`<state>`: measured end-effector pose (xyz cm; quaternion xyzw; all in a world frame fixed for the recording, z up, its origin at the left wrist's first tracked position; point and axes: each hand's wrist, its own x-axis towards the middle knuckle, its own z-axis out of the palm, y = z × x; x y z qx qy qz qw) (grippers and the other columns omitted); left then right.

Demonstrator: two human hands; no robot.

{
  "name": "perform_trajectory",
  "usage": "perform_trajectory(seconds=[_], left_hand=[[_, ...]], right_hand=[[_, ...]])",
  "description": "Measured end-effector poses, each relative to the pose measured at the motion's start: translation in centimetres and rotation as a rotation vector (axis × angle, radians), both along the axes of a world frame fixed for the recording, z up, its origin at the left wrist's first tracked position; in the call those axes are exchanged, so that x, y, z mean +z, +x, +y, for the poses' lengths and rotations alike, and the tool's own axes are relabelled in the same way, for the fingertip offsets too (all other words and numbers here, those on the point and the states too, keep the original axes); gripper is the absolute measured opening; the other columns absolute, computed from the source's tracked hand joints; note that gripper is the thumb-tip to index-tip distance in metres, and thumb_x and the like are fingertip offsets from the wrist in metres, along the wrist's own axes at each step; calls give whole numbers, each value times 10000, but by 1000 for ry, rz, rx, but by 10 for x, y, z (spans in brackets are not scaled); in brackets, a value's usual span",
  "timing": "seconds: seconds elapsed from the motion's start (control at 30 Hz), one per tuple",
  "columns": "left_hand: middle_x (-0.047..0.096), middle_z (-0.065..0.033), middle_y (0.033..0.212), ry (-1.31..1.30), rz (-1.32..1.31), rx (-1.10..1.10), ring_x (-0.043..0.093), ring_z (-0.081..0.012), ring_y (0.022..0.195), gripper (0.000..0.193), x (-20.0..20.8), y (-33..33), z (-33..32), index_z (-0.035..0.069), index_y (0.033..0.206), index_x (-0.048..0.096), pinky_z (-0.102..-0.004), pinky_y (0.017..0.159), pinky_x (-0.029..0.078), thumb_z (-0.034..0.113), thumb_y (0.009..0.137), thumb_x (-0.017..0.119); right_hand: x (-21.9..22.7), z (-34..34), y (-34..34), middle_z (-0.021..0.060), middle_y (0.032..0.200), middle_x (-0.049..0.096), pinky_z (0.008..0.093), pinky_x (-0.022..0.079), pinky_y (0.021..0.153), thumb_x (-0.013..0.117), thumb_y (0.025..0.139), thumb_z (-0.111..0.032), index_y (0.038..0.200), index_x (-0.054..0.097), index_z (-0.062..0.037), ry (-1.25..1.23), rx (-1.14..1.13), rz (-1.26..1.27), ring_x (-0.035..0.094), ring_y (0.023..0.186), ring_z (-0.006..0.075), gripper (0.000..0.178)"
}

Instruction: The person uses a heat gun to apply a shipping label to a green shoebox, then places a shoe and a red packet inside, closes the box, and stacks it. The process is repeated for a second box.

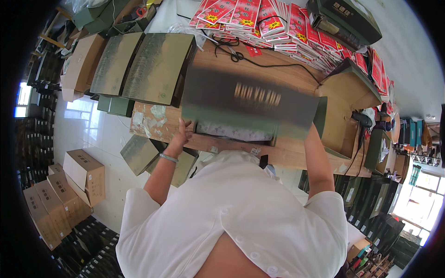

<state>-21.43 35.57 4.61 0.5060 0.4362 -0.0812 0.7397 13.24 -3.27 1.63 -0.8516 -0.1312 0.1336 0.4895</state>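
A dark green box lid [218, 92] with light lettering is smeared by motion, tilted above the wooden table. My right hand [312, 129] is at its lower right corner, gripping the lid's edge, with the fingers mostly hidden behind it. Just off the lid's lower left corner, my left hand [181, 134] is open, fingers apart, holding nothing. Beneath the lid, partly covered, lies a shallow dark box with pale patterned wrapping paper [234, 130] inside, close to my body.
Two large green boxes [160, 67] stand at the table's left. Red printed packets [273, 23] are heaped at the back. A black cord [259, 62] crosses the wooden tabletop [208, 58]. An open carton [343, 99] stands at right; brown cartons [83, 173] sit on the floor.
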Motion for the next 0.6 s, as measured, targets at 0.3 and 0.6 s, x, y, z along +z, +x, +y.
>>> perform_trajectory(seconds=[0.3,0.6], left_hand=[[521,-154,1379,320,-310,-286,485,-241,1271,771,23,51,2,19,1471,352,-347,1064,366,595,968,448],[592,-222,1284,636,-174,-233,542,-320,1239,730,-6,50,-16,16,1436,407,-366,1022,411,533,942,556]], right_hand=[[40,41,-146,246,1279,572,407,426,991,534,956,-515,1388,437,-4,-173,-116,83,561,1179,348,676],[12,52,-156,266,1197,615,421,448,965,538,956,-500,1389,434,-13,-148,-236,68,591,1122,405,660]])
